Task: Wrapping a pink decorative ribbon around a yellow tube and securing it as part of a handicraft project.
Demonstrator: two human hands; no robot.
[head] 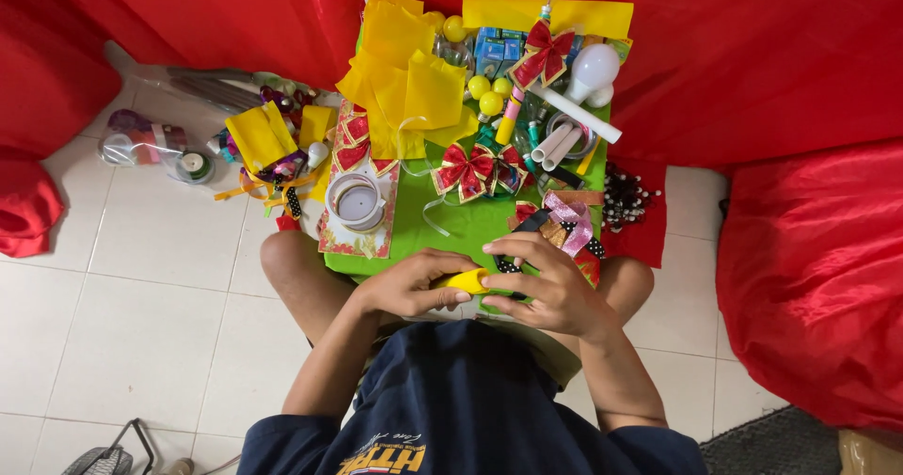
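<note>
The person sits on the tiled floor with a small green desk (pixel 451 226) over the knees, and both hands meet at its near edge. The left hand (pixel 409 285) is curled around a small yellow piece (pixel 467 280), and the right hand (pixel 546 282) closes over it from the other side, pinching something dark, perhaps a strip of dotted ribbon; I cannot tell. Beyond the hands, a red bow (pixel 475 169) lies finished mid-desk, another red bow (pixel 543 54) at the far edge. Yellow paper (pixel 404 80), yellow balls (pixel 489 94) and a tape roll (pixel 356 202) lie unused, so much seems left.
</note>
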